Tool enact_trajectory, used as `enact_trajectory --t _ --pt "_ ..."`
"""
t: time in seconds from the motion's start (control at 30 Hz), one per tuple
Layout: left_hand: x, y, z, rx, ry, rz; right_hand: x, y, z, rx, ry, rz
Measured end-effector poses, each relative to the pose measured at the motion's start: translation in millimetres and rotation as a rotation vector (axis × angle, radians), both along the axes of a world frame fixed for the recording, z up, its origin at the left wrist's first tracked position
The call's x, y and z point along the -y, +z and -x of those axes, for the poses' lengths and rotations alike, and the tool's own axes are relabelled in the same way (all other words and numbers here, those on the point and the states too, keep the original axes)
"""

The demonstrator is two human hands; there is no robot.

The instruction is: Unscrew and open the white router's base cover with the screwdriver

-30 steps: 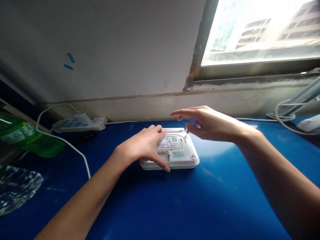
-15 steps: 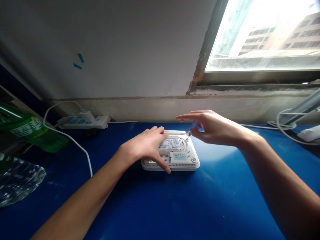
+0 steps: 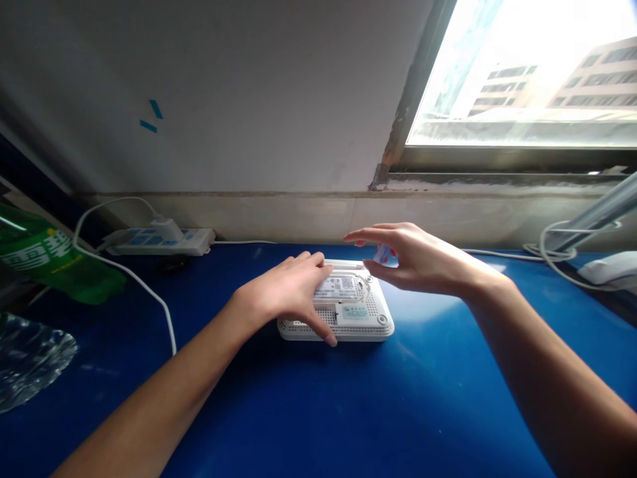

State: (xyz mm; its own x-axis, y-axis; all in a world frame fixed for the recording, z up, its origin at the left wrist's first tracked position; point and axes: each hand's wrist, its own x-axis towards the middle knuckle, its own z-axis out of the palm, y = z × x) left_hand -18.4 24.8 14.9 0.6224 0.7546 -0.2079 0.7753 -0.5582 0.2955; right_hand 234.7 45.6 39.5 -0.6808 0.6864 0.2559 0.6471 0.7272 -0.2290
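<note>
A white router (image 3: 365,325) lies flat on the blue table with its perforated, labelled underside facing up. My left hand (image 3: 291,292) spans its left part, fingers over the far side and thumb at the near edge, holding it. Above the router's far right corner is my right hand (image 3: 405,259), thumb and fingers closed around a small screwdriver with a translucent bluish handle (image 3: 382,253). The screwdriver's tip is hidden behind my thumb, near the round screw hole (image 3: 369,280) in that corner.
At the left lie a green soda bottle (image 3: 60,265) and a clear plastic bottle (image 3: 34,358). A power strip (image 3: 194,240) with a white cable (image 3: 129,269) sits by the wall. Coiled cable (image 3: 552,249) and a grey metal tube (image 3: 597,212) are at the right.
The view has shifted slightly. My right hand has come a little lower and closer over the router's corner, and less of the screwdriver shows. My left hand keeps its hold.
</note>
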Motion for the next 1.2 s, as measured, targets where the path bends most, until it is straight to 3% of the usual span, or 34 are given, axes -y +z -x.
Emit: enact_trajectory --t 0.17,0.43,0.63,0.9,1.2 --pt "0.0 -0.7 1.7 0.011 0.004 0.005 -3.1 -2.1 0.9 -0.011 -0.099 0.076" --pt "1.7 0.3 1.7 0.018 0.01 0.018 2.6 4.3 -0.5 -0.015 0.005 0.083" --pt "1.6 0.9 0.7 0.013 0.014 0.029 -2.6 1.8 0.4 -0.029 -0.09 0.096" --pt "1.2 0.8 1.5 0.025 0.014 0.035 1.1 3.1 -0.6 -0.042 0.003 0.053" --pt "0.7 0.1 1.7 0.027 0.029 0.043 -4.0 -1.3 1.9 -0.054 -0.077 0.09"
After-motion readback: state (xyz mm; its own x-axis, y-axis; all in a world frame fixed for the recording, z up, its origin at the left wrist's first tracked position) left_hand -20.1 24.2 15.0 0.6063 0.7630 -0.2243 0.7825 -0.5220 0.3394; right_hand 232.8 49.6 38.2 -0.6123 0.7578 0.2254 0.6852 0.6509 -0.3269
